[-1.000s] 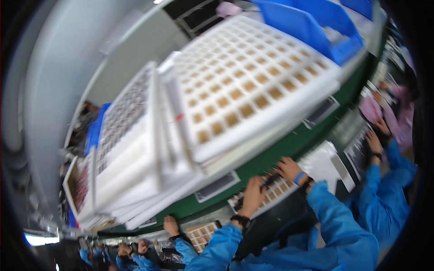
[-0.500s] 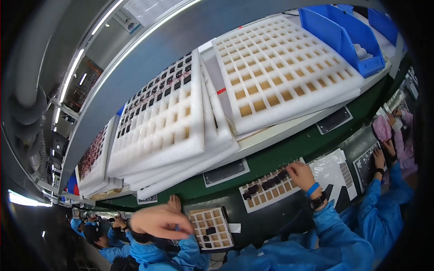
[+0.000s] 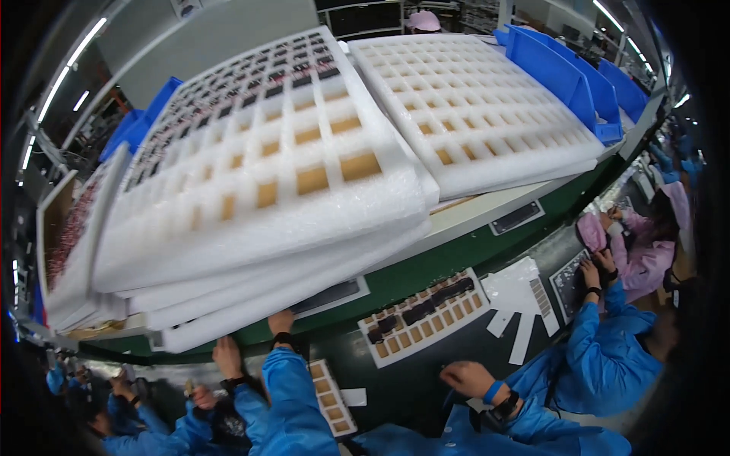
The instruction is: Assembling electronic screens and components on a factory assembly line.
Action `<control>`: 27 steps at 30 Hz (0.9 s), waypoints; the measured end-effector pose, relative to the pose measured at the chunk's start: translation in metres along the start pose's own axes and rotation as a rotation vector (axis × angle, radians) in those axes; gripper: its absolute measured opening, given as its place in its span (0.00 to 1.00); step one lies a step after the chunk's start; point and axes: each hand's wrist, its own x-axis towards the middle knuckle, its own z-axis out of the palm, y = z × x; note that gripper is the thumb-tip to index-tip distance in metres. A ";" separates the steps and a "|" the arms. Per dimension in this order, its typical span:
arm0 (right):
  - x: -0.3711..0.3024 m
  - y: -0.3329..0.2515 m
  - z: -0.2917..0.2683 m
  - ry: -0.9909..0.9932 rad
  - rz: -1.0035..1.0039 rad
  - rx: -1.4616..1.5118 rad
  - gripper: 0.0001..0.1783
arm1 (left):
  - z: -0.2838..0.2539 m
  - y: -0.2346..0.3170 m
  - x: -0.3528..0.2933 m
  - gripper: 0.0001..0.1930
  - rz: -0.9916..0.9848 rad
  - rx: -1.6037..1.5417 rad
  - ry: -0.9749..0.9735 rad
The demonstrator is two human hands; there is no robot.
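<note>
My left hand (image 3: 281, 322) reaches to the far side of the bench, just below the overhanging foam stack and beside a dark flat panel (image 3: 329, 295). Its fingertips are hidden, so its grip does not show. Over the dark bench, my right hand (image 3: 467, 378) has curled fingers; anything between them is too small to make out. Beyond it lies a white compartment tray (image 3: 414, 350) with tan cells and black parts along its far rows. A smaller compartment tray (image 3: 333, 408) sits partly behind my left sleeve, with a white card (image 3: 353, 397) beside it.
White foam trays (image 3: 274, 220) are stacked on the shelf, some cells filled with dark parts. Another foam tray (image 3: 487, 171) and blue bins (image 3: 549, 70) stand right. White sheets (image 3: 513, 289) lie right of the compartment tray. Co-workers' hands (image 3: 228, 357) are at left, others (image 3: 593, 273) at right.
My right hand has drawn back from the compartment tray toward me. My left hand has moved from above the smaller tray to the far side. The view has shifted, bringing the foam stacks closer.
</note>
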 end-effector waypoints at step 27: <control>0.209 0.010 0.119 0.579 -0.855 -0.390 0.13 | -0.054 0.004 -0.449 0.08 0.325 -1.178 0.592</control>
